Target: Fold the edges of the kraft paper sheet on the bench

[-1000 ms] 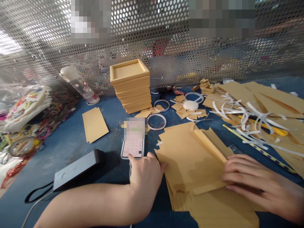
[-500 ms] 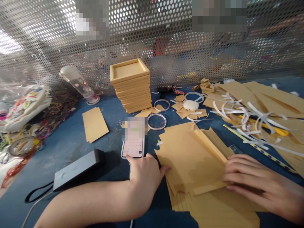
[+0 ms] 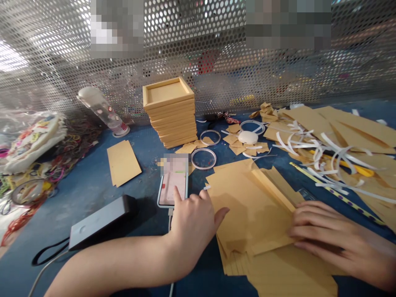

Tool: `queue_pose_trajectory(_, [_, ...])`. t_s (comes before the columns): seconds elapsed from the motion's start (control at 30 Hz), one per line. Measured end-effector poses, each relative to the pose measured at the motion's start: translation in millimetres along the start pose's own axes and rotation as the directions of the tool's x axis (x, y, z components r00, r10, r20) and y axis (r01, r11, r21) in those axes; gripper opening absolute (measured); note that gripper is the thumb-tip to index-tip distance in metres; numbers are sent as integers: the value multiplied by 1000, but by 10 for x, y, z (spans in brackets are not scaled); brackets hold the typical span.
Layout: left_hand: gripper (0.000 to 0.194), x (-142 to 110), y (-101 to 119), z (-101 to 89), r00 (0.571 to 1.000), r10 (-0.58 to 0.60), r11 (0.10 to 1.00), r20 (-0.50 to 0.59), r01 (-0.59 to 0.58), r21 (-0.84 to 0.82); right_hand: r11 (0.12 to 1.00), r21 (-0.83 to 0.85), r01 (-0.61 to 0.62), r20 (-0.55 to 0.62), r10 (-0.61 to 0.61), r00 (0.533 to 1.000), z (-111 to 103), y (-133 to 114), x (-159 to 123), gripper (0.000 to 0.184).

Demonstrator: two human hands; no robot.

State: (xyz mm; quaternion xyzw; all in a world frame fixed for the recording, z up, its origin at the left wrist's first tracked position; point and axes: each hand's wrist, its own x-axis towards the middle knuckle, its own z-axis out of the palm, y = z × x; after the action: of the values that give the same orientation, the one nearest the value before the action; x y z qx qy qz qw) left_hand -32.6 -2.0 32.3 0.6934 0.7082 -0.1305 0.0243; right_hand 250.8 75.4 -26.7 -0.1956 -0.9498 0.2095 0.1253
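Note:
My left hand (image 3: 194,225) reaches over a phone (image 3: 171,194) in a light blue case. Its index finger is stretched out at the lower part of the screen, the thumb is spread to the right, and the other fingers are partly curled, holding nothing. A cable runs from the bottom of the phone. My right hand (image 3: 331,231) is closed on the right edge of a brown cardboard sheet (image 3: 244,202), whose right side is folded up into a raised strip. The fingertips are partly hidden there. More flat cardboard sheets (image 3: 291,272) lie beneath it.
A tall stack of cardboard trays (image 3: 173,119) stands at the back. A power bank (image 3: 99,225), a bottle (image 3: 102,109) and small cardboard pieces (image 3: 124,163) are on the left. White paper strips (image 3: 334,161), a yellow cutter (image 3: 360,168) and tape rings (image 3: 203,159) lie around. A perforated metal panel (image 3: 173,57) closes the back.
My left index finger has moved up and right over the phone, and the thumb has lifted. The phone's screen changed from a keypad to another display. My right hand stayed in place.

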Motion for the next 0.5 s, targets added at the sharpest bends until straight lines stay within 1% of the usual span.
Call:
queue_pose_trajectory(0.13, [54,52,14,46,985,-1,1000,-170,1,0,1000,0,18,-4,-18,1000,3,5,-5,11])
queue_pose_trajectory(0.2, [61,92,4,90,973,-11,1000,-229,11,0,1000,-2,12,6,-11,1000,1,-1,-9,11])
queue_pose_trajectory(0.3, [76,177,-29,157,954,-14,1000,-300,13,-7,1000,-7,-1,13,1,1000,-2,-12,-11,11])
queue_pose_trajectory(0.4, [84,272,-65,217,947,-7,1000,-321,2,-15,1000,-11,-1,6,1,1000,2,-12,-14,12])
queue_pose_trajectory(0.5, [86,342,-92,256,962,-18,999,-273,5,-46,1000,-3,-3,-1,3,1000,14,-3,-17,11])
